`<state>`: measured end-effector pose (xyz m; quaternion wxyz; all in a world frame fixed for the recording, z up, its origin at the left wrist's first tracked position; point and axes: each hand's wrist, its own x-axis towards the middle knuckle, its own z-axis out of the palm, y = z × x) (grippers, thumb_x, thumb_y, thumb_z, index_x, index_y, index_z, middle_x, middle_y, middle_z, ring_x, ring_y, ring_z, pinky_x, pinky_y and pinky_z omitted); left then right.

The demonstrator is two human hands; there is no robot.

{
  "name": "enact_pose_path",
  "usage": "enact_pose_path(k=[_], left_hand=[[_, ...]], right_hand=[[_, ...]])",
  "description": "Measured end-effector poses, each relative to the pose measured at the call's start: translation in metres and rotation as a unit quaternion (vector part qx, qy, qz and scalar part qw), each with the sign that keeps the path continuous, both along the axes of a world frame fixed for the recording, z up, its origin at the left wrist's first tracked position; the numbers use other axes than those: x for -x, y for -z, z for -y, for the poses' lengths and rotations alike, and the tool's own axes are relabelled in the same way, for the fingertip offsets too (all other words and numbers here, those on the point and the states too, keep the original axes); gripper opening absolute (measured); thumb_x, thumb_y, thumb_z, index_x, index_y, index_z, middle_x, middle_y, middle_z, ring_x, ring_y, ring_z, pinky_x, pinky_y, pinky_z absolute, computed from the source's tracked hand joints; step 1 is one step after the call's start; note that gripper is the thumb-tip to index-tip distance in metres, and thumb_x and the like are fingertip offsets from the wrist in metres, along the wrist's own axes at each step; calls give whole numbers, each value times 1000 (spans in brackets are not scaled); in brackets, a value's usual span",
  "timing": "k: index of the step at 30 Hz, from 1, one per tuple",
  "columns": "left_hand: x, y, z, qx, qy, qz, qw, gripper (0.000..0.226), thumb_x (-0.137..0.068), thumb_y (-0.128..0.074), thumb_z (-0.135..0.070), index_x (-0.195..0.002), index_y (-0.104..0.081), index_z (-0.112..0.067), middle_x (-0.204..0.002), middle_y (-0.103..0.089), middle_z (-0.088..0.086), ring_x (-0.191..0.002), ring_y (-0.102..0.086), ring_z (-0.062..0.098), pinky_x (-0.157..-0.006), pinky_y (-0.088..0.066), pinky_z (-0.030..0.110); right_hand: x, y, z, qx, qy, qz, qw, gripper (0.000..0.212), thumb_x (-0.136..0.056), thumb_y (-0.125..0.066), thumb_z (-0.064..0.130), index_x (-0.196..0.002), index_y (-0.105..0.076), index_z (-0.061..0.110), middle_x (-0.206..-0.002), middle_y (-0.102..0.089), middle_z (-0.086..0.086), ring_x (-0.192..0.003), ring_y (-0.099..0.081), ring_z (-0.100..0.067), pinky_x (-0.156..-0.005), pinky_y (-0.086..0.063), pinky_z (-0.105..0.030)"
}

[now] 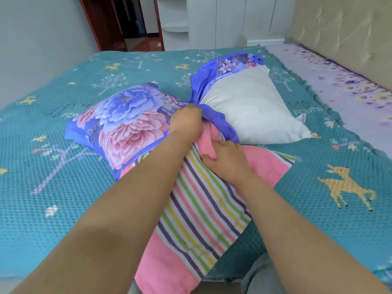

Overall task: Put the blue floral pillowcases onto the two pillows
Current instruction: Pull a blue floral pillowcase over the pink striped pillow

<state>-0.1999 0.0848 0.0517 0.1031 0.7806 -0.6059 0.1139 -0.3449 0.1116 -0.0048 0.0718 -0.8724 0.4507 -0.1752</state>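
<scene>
Striped pillow (pixel 199 200) end hidden inside floral pillowcase (pixel 118 122).

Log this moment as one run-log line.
left hand: grips floral pillowcase opening | right hand: pushes striped pillow in | white pillow: second pillowcase barely on

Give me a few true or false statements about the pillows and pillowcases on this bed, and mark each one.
1. The striped pillow is partly inside a blue floral pillowcase. True.
2. The white pillow is fully covered. False: most of it is bare, with the second floral pillowcase bunched along its far side.
3. The left hand grips blue fabric. True.
4. The right hand rests on the white pillow. False: it is on the striped pillow.
5. The bedspread is plain red. False: it is teal with deer and trees.
</scene>
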Motion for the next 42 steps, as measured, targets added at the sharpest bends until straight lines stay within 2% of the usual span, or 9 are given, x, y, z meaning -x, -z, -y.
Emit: enact_pose_path(k=[5, 14, 20, 25, 30, 32, 35, 37, 42], left_hand=[[7, 9, -14, -5, 72, -21, 997, 26, -91, -46, -14, -111, -62, -11, -117, -53, 13, -104, -56, 35, -80, -43, 38], [-30, 20, -87, 65, -107, -56, 991, 33, -84, -47, -12, -117, -49, -7, -115, -52, 18, -106, -50, 37, -73, -42, 41], [-70, 41, -161, 171, -132, -140, 966, 20, -79, -50, -4, -99, -45, 0, -101, -48, 20, -70, -49, 38, -54, -32, 39], [-89, 71, -197, 196, -120, -192, 954, 13, -86, -56, -18, -82, -47, -8, -75, -48, 8, -63, -44, 27, -56, -33, 33], [-106, 92, -219, 191, -106, -315, 923, 36, -87, -60, -32, -63, -47, -8, -64, -50, 7, -58, -46, 21, -54, -29, 29], [-109, 94, -227, 184, -90, -417, 886, 30, -88, -60, -25, -63, -47, -13, -60, -50, 3, -51, -45, 8, -52, -34, 25], [-109, 91, -230, 179, -69, -529, 827, 31, -87, -57, -9, -61, -42, -16, -55, -42, 2, -42, -37, 1, -46, -34, 18], [-110, 91, -229, 177, -72, -539, 820, 33, -85, -57, -7, -58, -41, -16, -53, -38, 2, -46, -36, 8, -48, -33, 24], [-93, 99, -233, 181, -49, -541, 820, 34, -80, -61, -13, -56, -38, -19, -51, -41, 4, -50, -39, 16, -53, -38, 31]], right_hand=[[-5, 9, -4, -34, -7, 36, 999, 47, -89, -42, 48, -119, -58, 15, -128, -57, -3, -119, -45, -27, -105, -25, -34], [11, 10, 5, -96, 60, 15, 993, 66, -92, -34, 60, -148, -26, 26, -154, -28, 0, -138, -27, -24, -116, -13, -40], [3, 15, -1, -50, 92, 7, 994, 70, -91, -34, 62, -148, -24, 23, -154, -28, -1, -138, -28, -25, -115, -12, -43], [-15, 13, -29, 61, 70, 28, 995, 52, -95, -43, 37, -143, -36, 19, -150, -33, -8, -135, -30, -33, -114, -18, -48], [-36, 12, -84, 171, -56, 109, 978, 40, -84, -42, 25, -116, -65, 20, -122, -60, -4, -113, -53, -33, -101, -34, -44], [-50, 11, -118, 106, -136, 49, 984, 47, -87, -44, 49, -129, -54, 32, -142, -45, 2, -135, -34, -29, -113, -18, -51], [-65, 20, -152, 22, -199, -164, 966, 95, -72, -41, 81, -149, -13, 34, -159, 6, 4, -144, 17, -29, -110, 12, -61], [-72, 28, -157, 48, -186, -219, 957, 107, -69, -44, 82, -151, -4, 26, -158, 16, 0, -142, 23, -31, -108, 14, -64], [-92, 31, -132, 10, -113, -232, 966, 99, -77, -44, 77, -152, -7, 24, -159, 12, 2, -144, 18, -29, -107, 16, -64]])
